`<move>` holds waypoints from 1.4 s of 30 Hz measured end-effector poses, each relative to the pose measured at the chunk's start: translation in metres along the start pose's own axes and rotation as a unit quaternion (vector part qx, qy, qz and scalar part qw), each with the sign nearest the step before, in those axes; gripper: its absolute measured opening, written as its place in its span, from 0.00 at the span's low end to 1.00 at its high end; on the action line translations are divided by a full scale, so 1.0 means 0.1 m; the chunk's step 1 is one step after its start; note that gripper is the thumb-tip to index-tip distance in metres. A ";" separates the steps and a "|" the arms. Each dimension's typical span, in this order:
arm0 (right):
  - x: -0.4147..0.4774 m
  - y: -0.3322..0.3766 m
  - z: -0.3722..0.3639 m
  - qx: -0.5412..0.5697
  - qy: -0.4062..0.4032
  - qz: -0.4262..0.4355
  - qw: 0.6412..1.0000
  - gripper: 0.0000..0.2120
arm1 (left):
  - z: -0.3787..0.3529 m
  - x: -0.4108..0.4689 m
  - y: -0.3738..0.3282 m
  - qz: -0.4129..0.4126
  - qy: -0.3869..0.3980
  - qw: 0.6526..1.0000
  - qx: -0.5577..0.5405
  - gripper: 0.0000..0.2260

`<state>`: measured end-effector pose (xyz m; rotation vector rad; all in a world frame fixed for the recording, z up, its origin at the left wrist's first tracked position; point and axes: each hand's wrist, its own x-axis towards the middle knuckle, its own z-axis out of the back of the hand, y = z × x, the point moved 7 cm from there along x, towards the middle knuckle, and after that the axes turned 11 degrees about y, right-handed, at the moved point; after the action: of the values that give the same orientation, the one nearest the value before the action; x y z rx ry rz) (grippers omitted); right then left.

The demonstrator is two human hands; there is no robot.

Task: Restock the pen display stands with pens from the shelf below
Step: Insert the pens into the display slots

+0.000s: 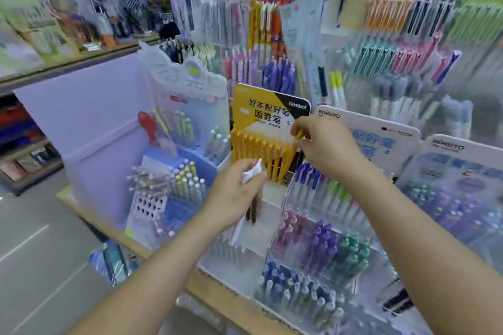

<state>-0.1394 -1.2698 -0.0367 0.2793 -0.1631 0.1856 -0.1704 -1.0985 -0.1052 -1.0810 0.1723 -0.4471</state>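
Our right hand (325,145) pinches a yellow pen (299,134), nearly upright, at the right edge of the yellow row (258,156); our left hand (234,196) grips several pens (253,212) pointing down.

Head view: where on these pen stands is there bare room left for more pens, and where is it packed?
Bare: the white tier below the yellow pens, between the left hand and the clear acrylic stand; also open holes in the perforated panel. Packed: the acrylic stand's compartments.

free: white tier (272,207) below yellow pens (255,152) | blocked: header card (255,106) behind, acrylic stand (284,198) right
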 end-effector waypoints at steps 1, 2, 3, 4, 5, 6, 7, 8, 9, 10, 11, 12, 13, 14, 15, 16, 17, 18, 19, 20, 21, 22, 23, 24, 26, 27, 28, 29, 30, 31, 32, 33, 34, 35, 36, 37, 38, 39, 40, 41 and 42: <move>0.03 -0.02 -0.06 -0.020 0.009 -0.005 1.000 0.06 | 0.03 0.09 -0.01 -0.009 -0.001 1.000 0.002 0.06; 0.05 -0.03 -0.11 -0.033 0.016 -0.014 0.999 0.06 | 0.06 0.17 -0.02 -0.012 -0.002 1.000 0.008 0.05; 0.07 -0.04 -0.14 -0.040 0.021 -0.024 0.999 0.06 | 0.09 0.25 -0.02 -0.013 -0.002 1.000 0.016 0.05; 0.08 -0.04 -0.16 -0.042 0.023 -0.033 0.998 0.07 | 0.12 0.33 -0.02 -0.013 0.000 1.000 0.027 0.06; 0.09 -0.04 -0.16 -0.045 0.022 -0.042 0.998 0.07 | 0.14 0.40 -0.01 -0.016 0.006 0.999 0.032 0.06; 0.10 -0.03 -0.16 -0.051 0.020 -0.049 0.997 0.07 | 0.16 0.46 0.00 -0.020 0.015 0.999 0.031 0.07; 0.11 -0.03 -0.16 -0.059 0.019 -0.057 0.996 0.08 | 0.16 0.53 0.02 -0.024 0.025 0.999 0.025 0.07; 0.11 -0.02 -0.15 -0.064 0.020 -0.066 0.996 0.08 | 0.17 0.58 0.04 -0.028 0.034 0.999 0.022 0.08; 0.11 -0.02 -0.15 -0.064 0.022 -0.076 0.995 0.08 | 0.17 0.63 0.07 -0.035 0.043 0.998 0.018 0.08; 0.11 -0.02 -0.15 -0.061 0.025 -0.089 0.994 0.08 | 0.18 0.67 0.09 -0.042 0.052 0.998 0.015 0.07; 0.11 -0.01 -0.15 -0.059 0.027 -0.102 0.993 0.08 | 0.20 0.71 0.12 -0.049 0.062 0.997 0.007 0.07; 0.10 0.00 -0.14 -0.059 0.028 -0.112 0.992 0.09 | 0.21 0.74 0.14 -0.054 0.073 0.996 -0.005 0.06; 0.10 0.01 -0.14 -0.062 0.024 -0.119 0.991 0.09 | 0.23 0.76 0.16 -0.059 0.086 0.994 -0.017 0.06; 0.10 0.03 -0.13 -0.066 0.018 -0.128 0.989 0.10 | 0.24 0.78 0.17 -0.065 0.100 0.993 -0.024 0.05; 0.10 0.04 -0.13 -0.067 0.013 -0.140 0.988 0.10 | 0.27 0.79 0.19 -0.070 0.112 0.991 -0.029 0.05; 0.09 0.04 -0.14 -0.066 0.010 -0.158 0.985 0.09 | 0.29 0.79 0.20 -0.075 0.123 0.989 -0.033 0.05; 0.07 0.03 -0.15 -0.063 0.008 -0.179 0.982 0.09 | 0.32 0.79 0.22 -0.080 0.133 0.987 -0.039 0.05; 0.06 0.01 -0.18 -0.061 0.009 -0.200 0.978 0.09 | 0.34 0.79 0.22 -0.087 0.145 0.985 -0.041 0.05; 0.04 -0.01 -0.22 -0.061 0.014 -0.219 0.974 0.08 | 0.37 0.78 0.23 -0.092 0.157 0.983 -0.041 0.05; 0.02 -0.03 -0.29 -0.062 0.025 -0.235 0.970 0.09 | 0.40 0.78 0.24 -0.096 0.166 0.981 -0.040 0.05; 0.01 -0.04 -0.36 -0.063 0.037 -0.250 0.965 0.09 | 0.42 0.78 0.26 -0.101 0.172 0.979 -0.040 0.05; 0.00 -0.05 -0.43 -0.064 0.049 -0.262 0.962 0.11 | 0.45 0.78 0.26 -0.105 0.175 0.978 -0.044 0.05; 0.00 -0.04 -0.49 -0.071 0.056 -0.271 0.958 0.12 | 0.47 0.79 0.27 -0.106 0.176 0.977 -0.050 0.05; 0.00 -0.02 -0.52 -0.082 0.055 -0.277 0.956 0.12 | 0.49 0.80 0.29 -0.105 0.176 0.977 -0.055 0.05; 0.01 0.01 -0.51 -0.099 0.033 -0.284 0.953 0.12 | 0.52 0.85 0.31 -0.102 0.175 0.978 -0.058 0.04; 0.01 0.03 -0.49 -0.096 0.017 -0.287 0.953 0.12 | 0.52 0.87 0.32 -0.100 0.175 0.978 -0.058 0.03; 0.02 0.05 -0.46 -0.091 0.000 -0.291 0.952 0.12 | 0.52 0.89 0.32 -0.098 0.175 0.978 -0.060 0.04; 0.02 0.05 -0.45 -0.089 -0.012 -0.295 0.951 0.12 | 0.53 0.91 0.32 -0.099 0.174 0.978 -0.066 0.05; 0.03 0.07 -0.44 -0.092 -0.020 -0.296 0.951 0.12 | 0.52 0.93 0.32 -0.102 0.171 0.977 -0.070 0.07; 0.04 0.08 -0.44 -0.096 -0.022 -0.298 0.949 0.13 | 0.52 0.94 0.31 -0.104 0.172 0.977 -0.074 0.08; 0.04 0.07 -0.45 -0.100 -0.020 -0.302 0.948 0.14 | 0.50 0.95 0.31 -0.104 0.175 0.976 -0.077 0.07; 0.03 0.06 -0.45 -0.102 -0.019 -0.305 0.947 0.15 | 0.48 0.95 0.32 -0.101 0.179 0.975 -0.081 0.07; 0.03 0.06 -0.46 -0.106 -0.021 -0.306 0.946 0.15 | 0.47 0.96 0.33 -0.097 0.181 0.975 -0.086 0.06; 0.03 0.05 -0.46 -0.114 -0.023 -0.305 0.945 0.16 | 0.45 0.97 0.34 -0.090 0.181 0.975 -0.095 0.05; 0.04 0.06 -0.46 -0.128 -0.025 -0.304 0.944 0.16 | 0.44 0.98 0.35 -0.082 0.182 0.974 -0.109 0.06; 0.05 0.05 -0.46 -0.142 -0.026 -0.305 0.941 0.17 | 0.43 0.98 0.37 -0.073 0.183 0.973 -0.123 0.06; 0.07 0.06 -0.46 -0.152 -0.027 -0.305 0.940 0.18 | 0.42 0.99 0.37 -0.066 0.184 0.971 -0.136 0.06; 0.07 0.05 -0.47 -0.156 -0.028 -0.306 0.939 0.19 | 0.42 0.99 0.38 -0.060 0.184 0.970 -0.146 0.06; 0.08 0.05 -0.48 -0.158 -0.031 -0.307 0.938 0.19 | 0.42 0.99 0.38 -0.056 0.183 0.969 -0.158 0.06; 0.08 0.05 -0.48 -0.162 -0.034 -0.305 0.938 0.20 | 0.42 0.99 0.37 -0.052 0.182 0.966 -0.173 0.06; 0.07 0.06 -0.48 -0.168 -0.036 -0.303 0.938 0.20 | 0.43 0.98 0.36 -0.049 0.183 0.963 -0.190 0.06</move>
<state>-0.1273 -1.2492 -0.0796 -0.0140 -0.1707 -0.4637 -0.0573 -1.0920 -0.1091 -1.3809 0.5504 -0.7222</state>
